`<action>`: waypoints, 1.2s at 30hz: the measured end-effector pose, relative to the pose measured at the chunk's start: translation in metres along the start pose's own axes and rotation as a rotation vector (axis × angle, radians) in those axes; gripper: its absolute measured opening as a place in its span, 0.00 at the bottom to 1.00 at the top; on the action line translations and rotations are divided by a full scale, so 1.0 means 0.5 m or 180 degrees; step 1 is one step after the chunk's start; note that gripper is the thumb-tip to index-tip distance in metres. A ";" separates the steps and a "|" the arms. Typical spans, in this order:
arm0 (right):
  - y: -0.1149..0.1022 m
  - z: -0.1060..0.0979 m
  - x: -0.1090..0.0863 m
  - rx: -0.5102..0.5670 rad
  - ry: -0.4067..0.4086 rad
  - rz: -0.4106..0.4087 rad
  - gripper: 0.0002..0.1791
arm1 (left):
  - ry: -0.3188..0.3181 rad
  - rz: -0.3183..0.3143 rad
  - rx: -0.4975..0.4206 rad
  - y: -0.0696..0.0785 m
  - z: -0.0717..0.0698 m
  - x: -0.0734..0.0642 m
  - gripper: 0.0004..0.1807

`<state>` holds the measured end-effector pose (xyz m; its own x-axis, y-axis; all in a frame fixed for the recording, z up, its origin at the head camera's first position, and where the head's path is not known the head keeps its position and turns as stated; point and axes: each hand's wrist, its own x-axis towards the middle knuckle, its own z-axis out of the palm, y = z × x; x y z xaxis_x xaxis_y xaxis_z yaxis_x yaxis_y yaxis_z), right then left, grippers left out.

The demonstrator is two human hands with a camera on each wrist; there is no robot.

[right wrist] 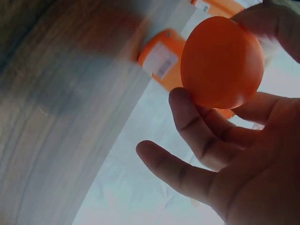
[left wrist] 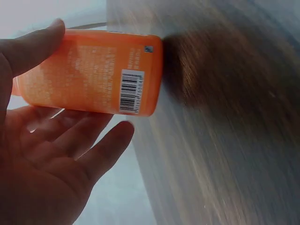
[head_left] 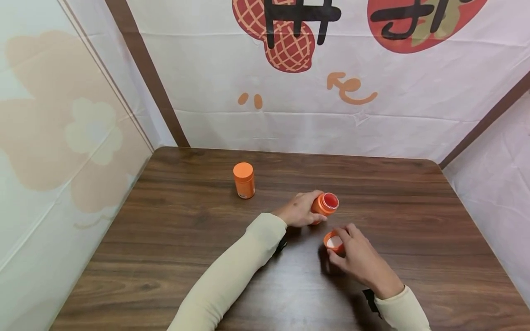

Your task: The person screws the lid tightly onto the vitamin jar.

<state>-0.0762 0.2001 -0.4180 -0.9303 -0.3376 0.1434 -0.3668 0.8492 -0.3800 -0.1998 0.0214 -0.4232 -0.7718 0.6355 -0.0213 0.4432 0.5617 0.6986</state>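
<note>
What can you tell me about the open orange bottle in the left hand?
The open bottle is orange and looks like plastic, with a roughly cylindrical body, small pale print and a black-and-white barcode near its base. It is uncapped: a round opening with a whitish rim shows a reddish inside. It tilts, mouth upward and toward the person's right, between the thumb and fingers of the left hand. Whether its base touches the table is hard to tell.
</note>
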 end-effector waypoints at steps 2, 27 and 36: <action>0.001 -0.006 0.002 0.0004 0.0065 0.0065 0.28 | -0.0018 0.0069 0.0047 0.002 -0.003 -0.011 0.35; 0.005 -0.020 0.014 0.0212 0.0765 -0.0283 0.34 | -0.0322 0.0164 0.0248 0.011 -0.016 -0.088 0.32; 0.005 -0.018 0.028 0.0339 0.0923 -0.0633 0.36 | -0.0321 0.0126 0.0450 0.019 -0.015 -0.094 0.33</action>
<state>-0.0904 0.2012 -0.4085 -0.8096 -0.3497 0.4714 -0.5521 0.7263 -0.4094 -0.1628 -0.0070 -0.4102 -0.7059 0.7046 -0.0723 0.5376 0.5995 0.5930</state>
